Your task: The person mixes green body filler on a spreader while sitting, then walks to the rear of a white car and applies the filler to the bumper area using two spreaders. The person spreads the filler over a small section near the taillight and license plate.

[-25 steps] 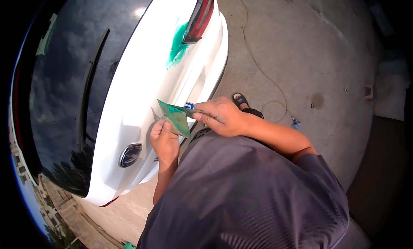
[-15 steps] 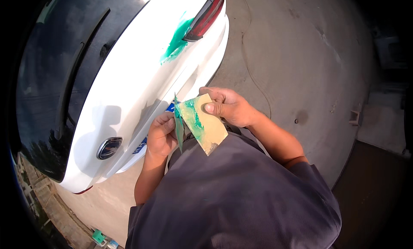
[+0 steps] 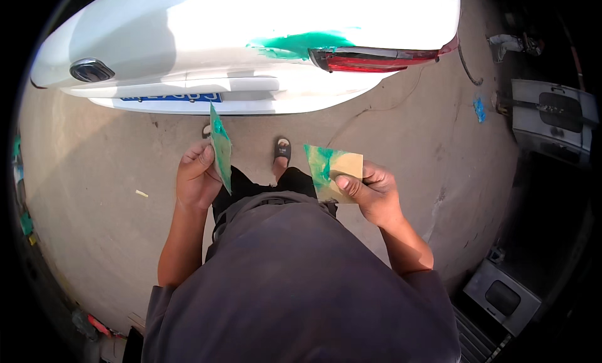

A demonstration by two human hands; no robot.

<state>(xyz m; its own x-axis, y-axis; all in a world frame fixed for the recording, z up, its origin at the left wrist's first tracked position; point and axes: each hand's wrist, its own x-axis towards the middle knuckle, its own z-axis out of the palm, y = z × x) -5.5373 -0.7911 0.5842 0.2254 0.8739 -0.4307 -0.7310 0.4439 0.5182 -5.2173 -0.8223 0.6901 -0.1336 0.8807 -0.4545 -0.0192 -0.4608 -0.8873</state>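
Observation:
My left hand (image 3: 196, 173) grips a thin green-smeared putty spreader (image 3: 221, 151), held nearly edge-on between thumb and fingers. A flat yellowish putty spreader (image 3: 348, 168) is pinched in my right hand (image 3: 380, 195), the thumb lying on its face; wet green putty covers its left side. The two spreaders are apart, in front of my waist. Ahead stands the rear of a white car (image 3: 213, 43). A green putty patch (image 3: 285, 46) is smeared on its bodywork, beside the inner end of the red tail light (image 3: 370, 60).
Below the car's rear is a blue number plate (image 3: 172, 98). My sandalled foot (image 3: 283, 151) stands on the concrete floor (image 3: 113, 156). To the right are a grey metal cabinet (image 3: 552, 115), a second boxy grey unit (image 3: 501, 297) and a blue scrap (image 3: 480, 110).
My hands have moved apart, separating the two spreaders that were close together. The view has swung, so the car's rear now lies across the top instead of slanting at the left.

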